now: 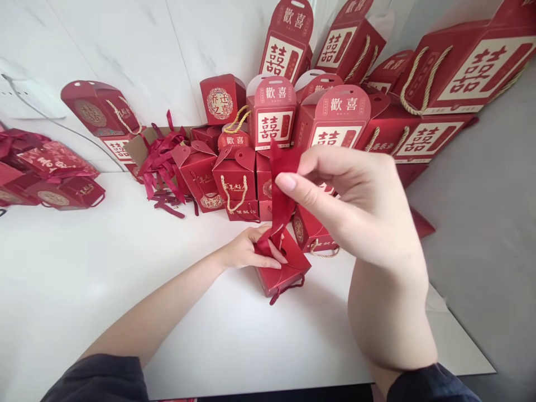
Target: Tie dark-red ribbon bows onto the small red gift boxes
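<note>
A small red gift box (288, 265) rests on the white table, with a dark red cord loop on its near side. My left hand (255, 248) is at the top of the box, its fingers closed round the lower part of a dark red ribbon (281, 195). Higher up and nearer the camera, my right hand (352, 195) pinches that ribbon between thumb and forefinger and holds it upright above the box. My left fingers partly cover the place where the ribbon meets the box.
Behind stand several red gift boxes (234, 173) with gold cord handles, stacked high at the right. An open carton (140, 146) spills loose ribbons (167, 162). More red boxes (67, 192) lie at the left, on the white table (104, 251) by a marbled wall.
</note>
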### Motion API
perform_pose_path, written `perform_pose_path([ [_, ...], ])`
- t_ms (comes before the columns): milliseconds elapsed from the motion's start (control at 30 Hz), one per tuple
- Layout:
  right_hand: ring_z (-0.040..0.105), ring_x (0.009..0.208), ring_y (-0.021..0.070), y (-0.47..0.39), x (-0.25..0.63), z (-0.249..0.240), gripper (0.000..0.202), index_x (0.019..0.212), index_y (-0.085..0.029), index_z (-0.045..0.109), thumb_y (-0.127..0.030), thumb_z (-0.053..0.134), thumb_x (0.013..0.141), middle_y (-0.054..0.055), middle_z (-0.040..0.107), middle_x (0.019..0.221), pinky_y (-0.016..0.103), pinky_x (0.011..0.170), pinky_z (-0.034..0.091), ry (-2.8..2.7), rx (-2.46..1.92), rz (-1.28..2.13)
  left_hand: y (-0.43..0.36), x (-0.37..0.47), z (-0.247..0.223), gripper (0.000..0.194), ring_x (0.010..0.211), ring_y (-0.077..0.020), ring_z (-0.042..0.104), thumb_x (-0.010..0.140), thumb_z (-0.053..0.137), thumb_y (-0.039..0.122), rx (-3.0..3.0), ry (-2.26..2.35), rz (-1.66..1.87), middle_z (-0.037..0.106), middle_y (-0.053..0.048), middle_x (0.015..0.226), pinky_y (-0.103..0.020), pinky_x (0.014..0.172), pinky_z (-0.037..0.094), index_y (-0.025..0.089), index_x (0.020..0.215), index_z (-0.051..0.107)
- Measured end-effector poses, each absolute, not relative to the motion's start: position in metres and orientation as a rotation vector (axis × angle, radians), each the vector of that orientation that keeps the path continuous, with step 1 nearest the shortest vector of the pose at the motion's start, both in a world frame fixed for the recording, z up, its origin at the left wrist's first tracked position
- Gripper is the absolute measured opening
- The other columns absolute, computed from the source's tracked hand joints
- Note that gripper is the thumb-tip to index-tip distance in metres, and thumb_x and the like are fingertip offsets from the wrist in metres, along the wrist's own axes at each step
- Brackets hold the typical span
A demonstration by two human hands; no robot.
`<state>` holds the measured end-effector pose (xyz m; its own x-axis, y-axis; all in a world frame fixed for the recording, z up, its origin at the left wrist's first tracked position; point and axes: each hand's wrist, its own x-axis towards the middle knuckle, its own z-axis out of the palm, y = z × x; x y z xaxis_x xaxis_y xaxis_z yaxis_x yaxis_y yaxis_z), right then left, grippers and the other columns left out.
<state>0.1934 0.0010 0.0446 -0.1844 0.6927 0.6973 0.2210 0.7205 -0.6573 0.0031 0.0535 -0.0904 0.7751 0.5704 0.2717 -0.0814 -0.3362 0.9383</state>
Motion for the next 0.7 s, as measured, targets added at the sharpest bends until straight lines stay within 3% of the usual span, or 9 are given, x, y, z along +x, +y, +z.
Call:
perform_pose_path([
  [100,0.051,0.057,0.0089,0.002,0.197,0.044,0.027,0.070,-0.019,0.061,-0.034,0.066,0.091,-0.004,0.055,0.062,0.023,0.053,0.040,-1.799,-0.771,0.443,0.054,0.001,-0.091,0.010,0.103,-0.0249,0.067,0.071,0.084,0.020,1.768,0.374,0.678,0.073,-0.009,0.106,-0.038,0.100,0.051,0.020,0.080,0.082],
  [300,0.053,0.064,0.0148,-0.006,0.200,0.054,0.025,0.068,-0.022,0.058,-0.026,0.064,0.092,-0.001,0.054,0.067,0.030,0.058,0.043,-1.558,-0.858,0.342,0.061,-0.001,-0.088,0.020,0.125,-0.0298,0.056,0.071,0.084,0.020,1.932,0.337,0.624,0.069,-0.010,0.125,-0.045,0.112,0.039,0.023,0.090,0.082],
  [533,0.050,0.064,0.0164,-0.010,0.198,0.056,0.026,0.067,-0.025,0.056,-0.031,0.063,0.091,-0.001,0.056,0.071,0.032,0.060,0.043,-1.508,-0.925,0.275,0.062,0.001,-0.090,0.022,0.118,-0.0265,0.059,0.072,0.084,0.024,1.926,0.381,0.629,0.077,-0.009,0.107,-0.043,0.111,0.039,0.024,0.094,0.081],
  [700,0.044,0.062,0.0175,-0.014,0.187,0.058,0.031,0.061,-0.026,0.052,-0.019,0.064,0.089,-0.001,0.051,0.064,0.033,0.058,0.036,-1.349,-0.953,0.219,0.064,0.001,-0.093,0.017,0.117,-0.0250,0.060,0.083,0.073,0.024,1.906,0.376,0.649,0.077,-0.010,0.105,-0.041,0.108,0.042,0.024,0.098,0.081],
])
